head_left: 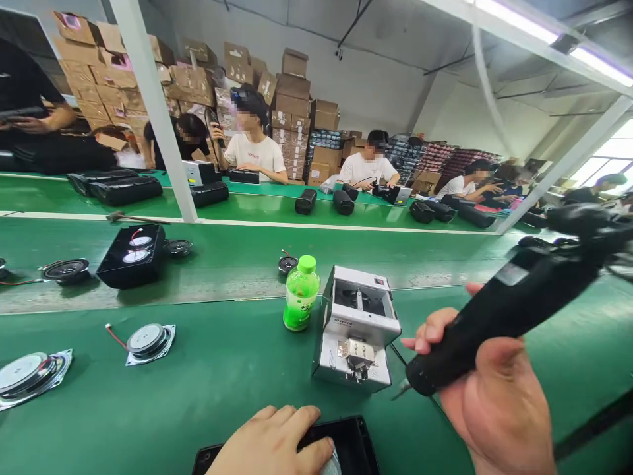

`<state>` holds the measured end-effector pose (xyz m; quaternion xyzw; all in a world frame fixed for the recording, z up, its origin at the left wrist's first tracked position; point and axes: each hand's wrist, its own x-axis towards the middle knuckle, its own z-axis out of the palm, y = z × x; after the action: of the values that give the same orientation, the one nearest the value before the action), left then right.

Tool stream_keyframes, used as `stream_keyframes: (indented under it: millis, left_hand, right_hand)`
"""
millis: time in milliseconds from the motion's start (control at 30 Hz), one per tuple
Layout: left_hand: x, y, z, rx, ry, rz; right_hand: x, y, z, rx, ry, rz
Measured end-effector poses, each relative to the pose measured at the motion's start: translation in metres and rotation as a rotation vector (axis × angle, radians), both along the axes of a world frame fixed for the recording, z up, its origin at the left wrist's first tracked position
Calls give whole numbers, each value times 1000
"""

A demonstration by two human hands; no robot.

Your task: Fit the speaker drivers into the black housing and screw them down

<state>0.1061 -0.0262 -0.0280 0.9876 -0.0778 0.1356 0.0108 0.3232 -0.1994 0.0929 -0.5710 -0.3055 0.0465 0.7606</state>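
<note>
Right-hand fingers (435, 330) are wrapped tight round a black electric screwdriver (499, 316), its tip hanging just beside the grey screw feeder box (357, 326), while the left hand (274, 442) lies flat, fingers loose, on a black speaker case (351, 442) at the counter's (222, 369) near edge. That long tool could swing and knock the green drink bottle (301, 293) standing capped just beside the feeder. The feeder's open top shows only dark slots; I can't make out screws.

The scene is viewed from head height, forward and down across the green worktop (198, 382), hands seen close below.
</note>
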Motion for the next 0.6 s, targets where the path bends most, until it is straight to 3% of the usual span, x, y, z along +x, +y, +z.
stream_keyframes:
  millis: [100, 167, 400, 600]
  left_hand:
    - [1, 0, -8, 6, 5, 16]
    - [2, -1, -12, -15, -18, 17]
    - [4, -2, -9, -138, 11, -8]
    - [2, -3, 12, -204, 105, 1]
  right_hand:
    - [-12, 29, 24, 115, -6, 125]
    - [-16, 45, 27, 126, -32, 161]
    - [-20, 66, -1, -1, -151, 272]
    - [-23, 57, 0, -6, 10, 275]
